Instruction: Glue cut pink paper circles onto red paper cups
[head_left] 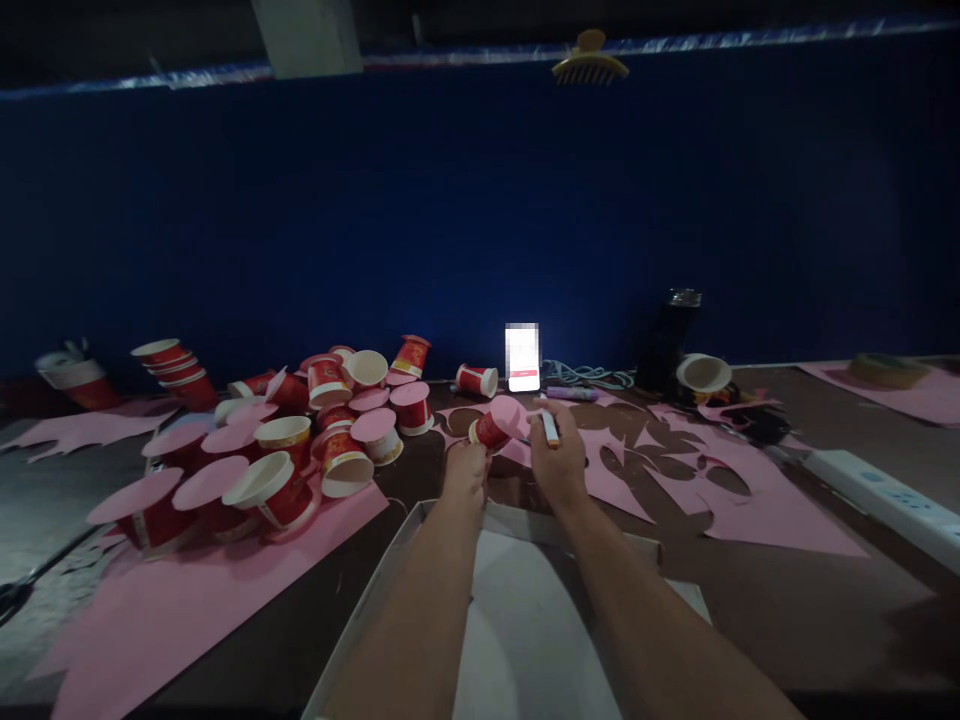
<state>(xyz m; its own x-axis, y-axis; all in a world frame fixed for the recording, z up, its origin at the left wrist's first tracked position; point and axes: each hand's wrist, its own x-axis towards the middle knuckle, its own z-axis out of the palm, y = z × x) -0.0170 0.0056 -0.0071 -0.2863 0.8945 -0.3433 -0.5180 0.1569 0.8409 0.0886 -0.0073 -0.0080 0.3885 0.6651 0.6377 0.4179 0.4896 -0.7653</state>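
Note:
My left hand (466, 470) is closed around a small red paper cup (491, 430), which lies tilted with a pink paper disc (508, 416) on its right end. Close to the disc, my right hand (559, 450) grips a white marker (550, 428) with an orange end. Both hands are above the far edge of a shallow white box (525, 590). On the left stand and lie several red paper cups (328, 382), many with pink discs (146, 494) on them. Other cups show open rims.
A lit phone (523, 360) stands against the blue wall (480, 220). Cut pink sheets (780, 510) lie right, beside a white power strip (885, 500). A purple marker (572, 394), cable (589, 375), dark bottle (664, 340) and tape roll (887, 370) lie or stand further back.

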